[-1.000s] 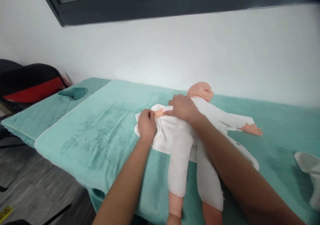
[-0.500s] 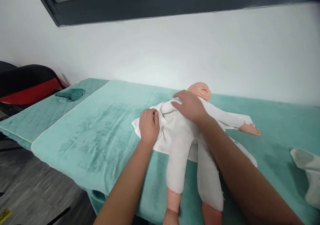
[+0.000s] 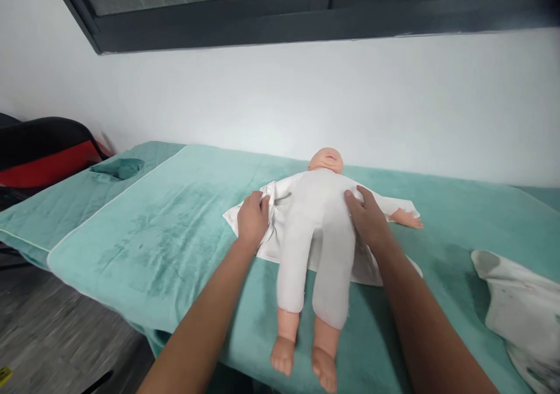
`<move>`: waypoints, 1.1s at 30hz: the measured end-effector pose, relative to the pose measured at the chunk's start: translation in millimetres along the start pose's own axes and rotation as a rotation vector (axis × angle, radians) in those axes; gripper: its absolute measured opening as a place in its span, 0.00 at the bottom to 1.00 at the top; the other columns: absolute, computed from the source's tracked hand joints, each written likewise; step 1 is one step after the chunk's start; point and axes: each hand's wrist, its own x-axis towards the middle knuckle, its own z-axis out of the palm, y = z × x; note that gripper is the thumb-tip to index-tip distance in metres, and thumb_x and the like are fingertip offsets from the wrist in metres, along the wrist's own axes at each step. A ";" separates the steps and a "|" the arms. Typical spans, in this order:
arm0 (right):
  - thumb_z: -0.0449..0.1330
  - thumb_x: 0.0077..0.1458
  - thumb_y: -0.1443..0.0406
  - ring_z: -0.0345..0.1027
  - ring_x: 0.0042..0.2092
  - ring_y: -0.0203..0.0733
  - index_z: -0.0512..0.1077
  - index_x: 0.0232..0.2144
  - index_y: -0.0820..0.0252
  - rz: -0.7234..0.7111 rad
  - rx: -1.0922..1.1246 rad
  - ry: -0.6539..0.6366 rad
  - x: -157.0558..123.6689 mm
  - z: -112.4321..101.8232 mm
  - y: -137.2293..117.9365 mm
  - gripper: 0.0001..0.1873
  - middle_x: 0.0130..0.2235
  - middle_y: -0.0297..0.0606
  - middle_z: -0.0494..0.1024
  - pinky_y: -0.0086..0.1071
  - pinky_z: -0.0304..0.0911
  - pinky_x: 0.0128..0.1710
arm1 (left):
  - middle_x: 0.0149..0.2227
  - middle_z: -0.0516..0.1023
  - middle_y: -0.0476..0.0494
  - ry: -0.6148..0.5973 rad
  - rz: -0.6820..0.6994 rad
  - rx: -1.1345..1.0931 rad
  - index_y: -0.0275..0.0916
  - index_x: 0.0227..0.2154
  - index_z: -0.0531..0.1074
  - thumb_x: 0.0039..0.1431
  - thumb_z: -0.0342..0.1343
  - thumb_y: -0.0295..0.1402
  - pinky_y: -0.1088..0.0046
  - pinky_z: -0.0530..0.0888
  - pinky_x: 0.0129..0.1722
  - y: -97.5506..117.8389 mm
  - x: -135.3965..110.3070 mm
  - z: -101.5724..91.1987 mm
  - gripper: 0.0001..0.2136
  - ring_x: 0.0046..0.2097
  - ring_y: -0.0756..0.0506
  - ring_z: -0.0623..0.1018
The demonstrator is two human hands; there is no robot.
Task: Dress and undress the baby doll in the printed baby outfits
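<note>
A baby doll point(image 3: 315, 230) with a white cloth body lies face up on a white garment point(image 3: 271, 239) spread over a teal towel point(image 3: 175, 225). Its head points to the wall and its bare feet hang over the near edge. My left hand point(image 3: 252, 219) is closed on a fold of the white garment at the doll's left side. My right hand point(image 3: 367, 219) lies flat with fingers spread against the doll's other flank. One doll hand point(image 3: 409, 219) sticks out to the right.
The towel covers a padded table point(image 3: 52, 207) with a face hole point(image 3: 117, 168) at its left end. A black and red chair point(image 3: 39, 149) stands at the far left. A crumpled white cloth point(image 3: 520, 306) lies at the right. A white wall and dark window frame run behind.
My right hand has moved from the doll's left shoulder across to its right flank. The doll's left arm is now hidden in the garment. The view has shifted, showing the doll's feet.
</note>
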 end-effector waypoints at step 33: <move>0.67 0.46 0.47 0.74 0.49 0.47 0.56 0.60 0.53 -0.011 0.537 -0.128 15.4 30.3 18.9 0.44 0.52 0.44 0.77 0.41 0.69 0.52 | 0.47 0.78 0.43 -0.305 0.108 -0.278 0.41 0.42 0.72 0.64 0.50 0.37 0.62 0.72 0.51 88.0 10.2 -36.1 0.09 0.48 0.42 0.77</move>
